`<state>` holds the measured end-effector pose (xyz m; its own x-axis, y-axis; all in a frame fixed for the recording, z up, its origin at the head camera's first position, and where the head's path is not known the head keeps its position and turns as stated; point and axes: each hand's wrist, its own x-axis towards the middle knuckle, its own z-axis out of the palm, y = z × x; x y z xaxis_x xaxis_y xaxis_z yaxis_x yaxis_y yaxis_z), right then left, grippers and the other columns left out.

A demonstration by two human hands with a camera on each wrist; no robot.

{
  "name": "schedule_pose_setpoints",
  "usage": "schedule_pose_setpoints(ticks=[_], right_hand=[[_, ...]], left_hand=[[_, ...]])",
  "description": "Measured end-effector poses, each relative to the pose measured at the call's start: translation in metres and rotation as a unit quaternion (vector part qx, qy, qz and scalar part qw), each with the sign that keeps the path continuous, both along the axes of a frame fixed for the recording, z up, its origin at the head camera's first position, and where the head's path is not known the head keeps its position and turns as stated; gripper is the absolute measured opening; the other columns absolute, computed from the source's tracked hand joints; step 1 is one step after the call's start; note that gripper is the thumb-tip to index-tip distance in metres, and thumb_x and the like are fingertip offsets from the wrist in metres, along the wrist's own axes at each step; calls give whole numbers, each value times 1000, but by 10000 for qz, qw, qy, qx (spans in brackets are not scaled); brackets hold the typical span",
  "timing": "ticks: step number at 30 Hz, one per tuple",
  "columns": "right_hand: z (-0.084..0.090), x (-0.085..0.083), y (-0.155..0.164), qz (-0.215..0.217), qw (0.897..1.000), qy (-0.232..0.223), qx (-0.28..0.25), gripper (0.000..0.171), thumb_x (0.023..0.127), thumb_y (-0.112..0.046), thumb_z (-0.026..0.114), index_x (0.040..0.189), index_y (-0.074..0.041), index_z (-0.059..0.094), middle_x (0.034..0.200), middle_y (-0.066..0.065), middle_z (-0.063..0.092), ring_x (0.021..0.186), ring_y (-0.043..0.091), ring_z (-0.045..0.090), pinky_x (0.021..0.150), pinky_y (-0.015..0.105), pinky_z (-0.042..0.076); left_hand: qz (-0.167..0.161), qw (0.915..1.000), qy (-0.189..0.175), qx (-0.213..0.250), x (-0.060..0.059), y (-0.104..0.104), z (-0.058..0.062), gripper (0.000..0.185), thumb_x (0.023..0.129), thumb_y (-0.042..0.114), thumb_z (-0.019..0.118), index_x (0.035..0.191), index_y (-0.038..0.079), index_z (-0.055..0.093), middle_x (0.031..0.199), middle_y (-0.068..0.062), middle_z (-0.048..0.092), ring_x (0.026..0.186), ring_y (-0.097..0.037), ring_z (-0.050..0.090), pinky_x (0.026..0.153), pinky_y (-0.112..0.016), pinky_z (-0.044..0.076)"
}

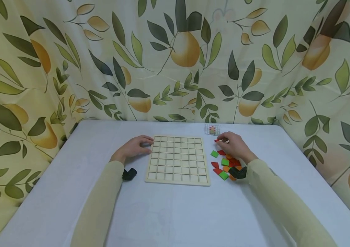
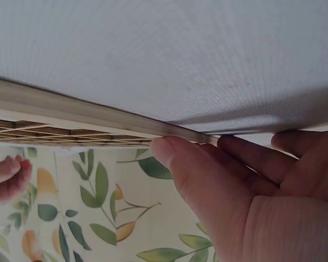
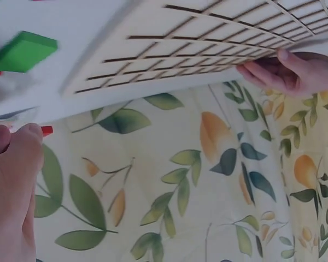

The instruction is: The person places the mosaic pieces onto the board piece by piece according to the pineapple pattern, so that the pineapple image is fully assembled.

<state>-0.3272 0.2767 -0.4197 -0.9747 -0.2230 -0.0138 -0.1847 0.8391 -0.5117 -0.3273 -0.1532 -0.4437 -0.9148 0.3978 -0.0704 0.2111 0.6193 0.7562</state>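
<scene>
A pale wooden grid board [image 1: 178, 159] lies flat on the white table, its cells empty. My left hand [image 1: 146, 143] rests on the table at the board's upper left corner, its fingers relaxed against the edge; the left wrist view shows the thumb [image 2: 169, 150] against the board's rim [image 2: 98, 112]. To the right of the board, my right hand [image 1: 221, 140] pinches a small red piece [image 1: 216, 140] just above the table. The right wrist view shows that red piece [image 3: 46, 130] at my fingertips [image 3: 22, 136]. Below the hand lies a heap of red, green and orange pieces [image 1: 225, 164].
A small clear card with a coloured pattern [image 1: 212, 129] lies behind the heap. A green square [image 3: 24, 51] sits near the board's right edge. A leaf-and-fruit curtain [image 1: 175, 61] closes the back and sides. The white table [image 1: 175, 212] stretches toward me.
</scene>
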Motion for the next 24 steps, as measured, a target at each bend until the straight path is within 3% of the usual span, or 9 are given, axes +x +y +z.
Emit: schedule_pose_setpoints(ticks=[7,18,24], right_hand=[[4,-6,-33,257,9987,279,-352,32,89,-23,59,118,-10,60,110,6,62,100,22,55,88,40,49],[4,-9,-79,828,9921,824,-455,28,86,-18,64,109,-3,65,98,8,69,90,21,63,83,39,50],[3,-11,-98,896,9930,593,-483,27,87,-22,63,109,-7,66,98,4,67,90,18,60,84,36,49]], left_hand=[[-18,10000,33,-36,0,-1,1,44,80,28,70,121,18,60,134,7,47,134,-17,31,114,-39,20],[13,10000,1,-69,1,0,2,45,79,28,71,121,18,60,134,6,47,134,-18,31,114,-40,21],[-3,10000,-22,46,2,0,1,45,79,28,71,121,17,60,134,6,47,134,-18,32,114,-40,21]])
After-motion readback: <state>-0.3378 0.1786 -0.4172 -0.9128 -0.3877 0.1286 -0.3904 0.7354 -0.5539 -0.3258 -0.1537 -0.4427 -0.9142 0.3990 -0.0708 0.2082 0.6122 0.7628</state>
